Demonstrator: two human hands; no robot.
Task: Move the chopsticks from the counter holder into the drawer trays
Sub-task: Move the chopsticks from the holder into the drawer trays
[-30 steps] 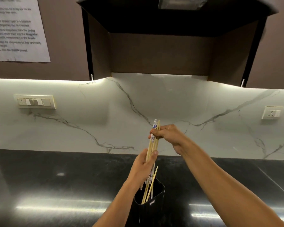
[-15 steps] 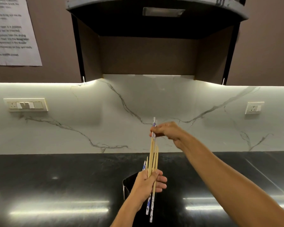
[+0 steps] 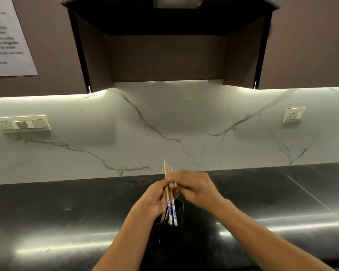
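1. At the top left, a white sheet of paper (image 3: 6,36) is stuck to the brown wall. It carries lines of black printed text, too blurred to read.
2. Below it, a cream switch plate (image 3: 23,123) with a socket and rocker switches sits on the white marble backsplash with grey veins (image 3: 106,143). No lettering on it can be read.
3. A glossy black stone countertop (image 3: 47,212) runs across the lower part of the view and reflects the strip lights.
4. Top centre, a dark cooker hood (image 3: 168,36) hangs between brown wall cabinets.
5. The person's left hand (image 3: 155,198) comes up from the bottom centre. Its fingers are curled round a bundle of pale wooden chopsticks (image 3: 169,192) at mid-length.
6. The chopsticks stand nearly upright. Their plain tips point up past the hands. Two of them have white ends with a blue pattern, and these point down. No words can be made out in the pattern.
7. Directly under the bundle stands a black, open-topped holder (image 3: 179,212) on the countertop. The lower ends overlap its mouth; I cannot tell whether they are inside it.
8. The right hand (image 3: 192,184) reaches in from the lower right, just beside the left hand. Its bent fingertips lie on the chopsticks. It is blurred, so I cannot tell whether it pinches them.
9. At the far right, a cream single wall socket (image 3: 294,115) sits on the backsplash, unlabelled.
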